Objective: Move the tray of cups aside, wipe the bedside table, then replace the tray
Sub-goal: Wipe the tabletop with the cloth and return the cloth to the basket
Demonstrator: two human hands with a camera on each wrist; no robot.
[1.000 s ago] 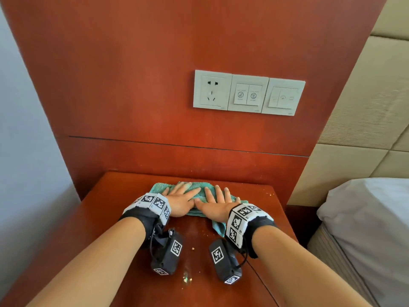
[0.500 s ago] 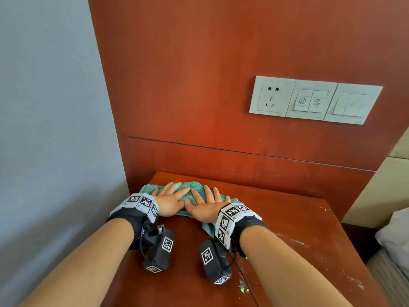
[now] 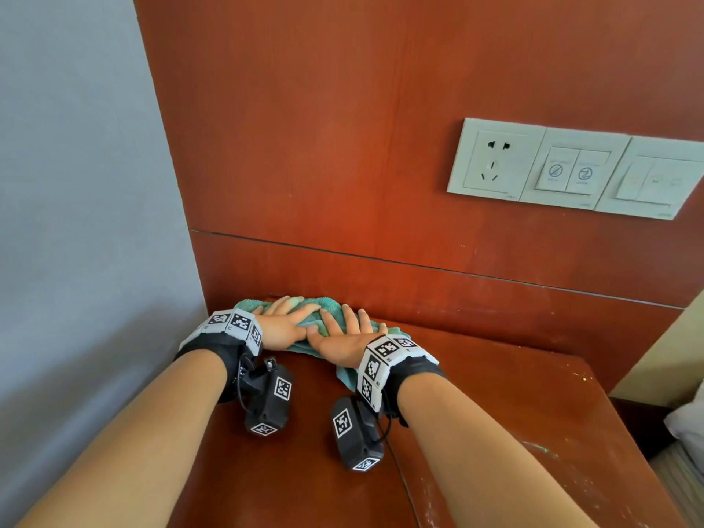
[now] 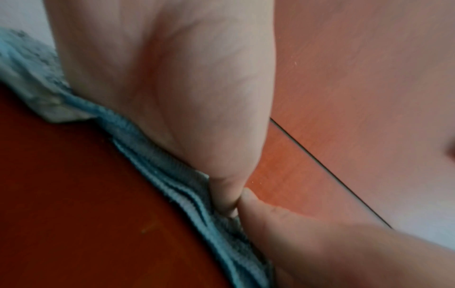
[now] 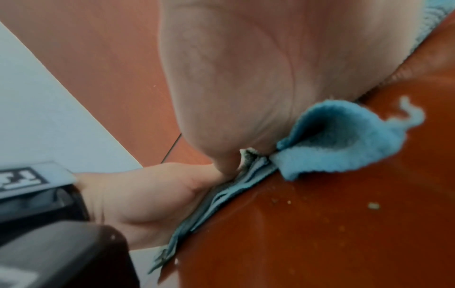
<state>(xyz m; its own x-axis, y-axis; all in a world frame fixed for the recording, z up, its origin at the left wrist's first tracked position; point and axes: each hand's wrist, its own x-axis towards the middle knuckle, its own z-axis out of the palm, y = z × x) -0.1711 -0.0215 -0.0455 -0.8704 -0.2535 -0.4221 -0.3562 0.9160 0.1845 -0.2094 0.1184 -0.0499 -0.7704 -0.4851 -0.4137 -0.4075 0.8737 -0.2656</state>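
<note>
A folded teal cloth (image 3: 330, 303) lies at the back left corner of the red-brown bedside table (image 3: 495, 394). My left hand (image 3: 284, 322) and right hand (image 3: 343, 336) press flat on it side by side, fingers straight, thumbs touching. In the left wrist view my left hand's palm (image 4: 172, 78) bears on the cloth (image 4: 172, 187). In the right wrist view my right hand's palm (image 5: 234, 68) pins the cloth (image 5: 332, 140), one corner curling up. The tray of cups is not in view.
Crumbs (image 5: 373, 205) and pale specks (image 3: 544, 449) dot the tabletop to the right of the cloth. A wood panel with a socket and switch plate (image 3: 571, 173) rises behind. A grey wall (image 3: 76, 222) borders the left; bedding (image 3: 689, 424) shows at the right edge.
Both hands have slid the cloth leftward along the table's back edge, from the middle to the left back corner. The head view has turned left with them.
</note>
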